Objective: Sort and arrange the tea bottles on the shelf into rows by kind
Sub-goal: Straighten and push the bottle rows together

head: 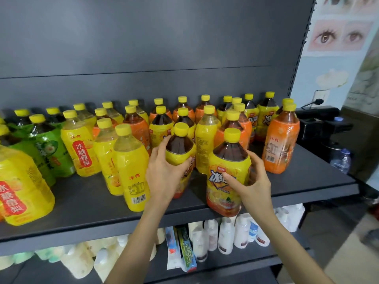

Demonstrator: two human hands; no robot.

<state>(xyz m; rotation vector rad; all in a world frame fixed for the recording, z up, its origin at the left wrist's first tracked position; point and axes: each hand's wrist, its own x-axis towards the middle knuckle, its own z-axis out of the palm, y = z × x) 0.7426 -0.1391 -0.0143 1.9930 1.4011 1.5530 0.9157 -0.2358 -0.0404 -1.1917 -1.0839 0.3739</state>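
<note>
My left hand [164, 177] grips a dark-tea bottle [179, 148] round its shoulder. My right hand [253, 187] grips a second bottle [227, 175] at its 4 o'clock, by the shelf [82, 201] front edge. Pale bottles [131, 160] stand at 9 o'clock, green bottles [49, 148] beyond them, and an orange bottle [281, 140] at 2 o'clock.

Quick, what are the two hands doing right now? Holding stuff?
Left hand: grips a yellow-label bottle of dark tea, fingers curled round it.
Right hand: grips a second dark tea bottle at the front edge of the shelf.
</note>
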